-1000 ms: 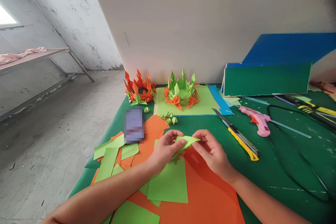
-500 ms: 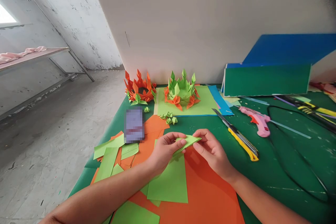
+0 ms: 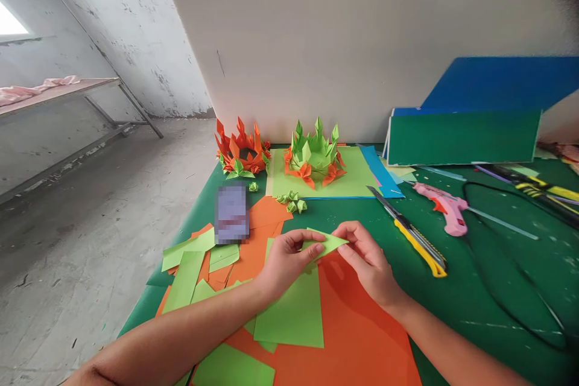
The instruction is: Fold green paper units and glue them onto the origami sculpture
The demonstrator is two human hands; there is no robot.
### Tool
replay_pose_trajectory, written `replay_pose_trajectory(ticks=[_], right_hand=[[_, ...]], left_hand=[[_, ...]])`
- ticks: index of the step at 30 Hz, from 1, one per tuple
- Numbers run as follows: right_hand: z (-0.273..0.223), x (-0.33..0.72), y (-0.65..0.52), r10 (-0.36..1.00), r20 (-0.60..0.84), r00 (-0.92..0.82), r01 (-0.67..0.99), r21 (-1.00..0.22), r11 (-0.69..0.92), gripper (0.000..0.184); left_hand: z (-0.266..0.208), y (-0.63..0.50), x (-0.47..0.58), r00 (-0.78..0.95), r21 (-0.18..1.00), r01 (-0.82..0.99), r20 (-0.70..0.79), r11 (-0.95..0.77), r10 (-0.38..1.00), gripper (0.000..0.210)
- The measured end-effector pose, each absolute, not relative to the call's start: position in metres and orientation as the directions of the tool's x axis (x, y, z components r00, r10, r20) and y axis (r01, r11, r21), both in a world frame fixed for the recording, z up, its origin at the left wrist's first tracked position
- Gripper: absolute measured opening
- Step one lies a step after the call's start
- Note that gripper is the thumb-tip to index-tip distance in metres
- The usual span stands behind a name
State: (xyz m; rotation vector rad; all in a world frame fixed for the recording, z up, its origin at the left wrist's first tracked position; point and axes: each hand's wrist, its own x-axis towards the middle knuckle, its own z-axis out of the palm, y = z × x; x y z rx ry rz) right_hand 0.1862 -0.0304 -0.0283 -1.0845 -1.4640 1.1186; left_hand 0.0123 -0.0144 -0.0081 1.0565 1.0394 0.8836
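Observation:
A small piece of folded light-green paper (image 3: pixel 331 243), pointed at its right end, is held up over the orange sheet. My left hand (image 3: pixel 289 259) pinches its left side, thumb on top. At the pointed end, the thumb and fingers of my right hand (image 3: pixel 364 259) close on the tip. Below my hands lies a square of green paper (image 3: pixel 289 313) on a large orange sheet (image 3: pixel 362 325). More green paper pieces (image 3: pixel 185 277) are scattered to the left, over orange pieces. The undersides of the fingers are hidden.
Behind stand an orange paper crown (image 3: pixel 242 151) and a green paper crown (image 3: pixel 314 154), with small green paper flowers (image 3: pixel 292 201) before them. A blurred-out rectangular item (image 3: pixel 231 214) lies left. A yellow utility knife (image 3: pixel 414 238) and pink glue gun (image 3: pixel 446 208) with its cord lie right.
The folded green paper has tilted so more of its flat face shows. Both hands keep their grip with slight finger shifts, and the view has moved a little.

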Motion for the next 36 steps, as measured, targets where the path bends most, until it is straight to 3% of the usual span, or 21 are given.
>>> replay_pose_trajectory(ticks=[6,13,22,36], right_hand=[[-0.032,0.183,-0.031,0.960,0.241,-0.145,0.161,-0.951,0.263,0.009],[-0.036,0.183,-0.031,0.925,0.378,-0.049,0.320,-0.871,0.373,0.011],[-0.028,0.183,-0.029,0.807,0.588,-0.048,0.537,-0.666,0.517,0.012],[-0.025,0.186,-0.029,0.753,0.626,-0.202,0.695,-0.451,0.560,0.005]], left_hand=[[-0.007,-0.016,0.012,0.293,0.987,-0.021,-0.145,0.158,0.945,0.026],[-0.007,-0.016,0.013,0.268,0.988,0.002,-0.150,0.155,0.952,0.025],[-0.012,-0.018,0.014,0.302,0.995,0.034,-0.096,0.090,0.948,0.028],[-0.018,-0.017,0.011,0.303,0.971,0.065,-0.238,0.229,0.923,0.042]])
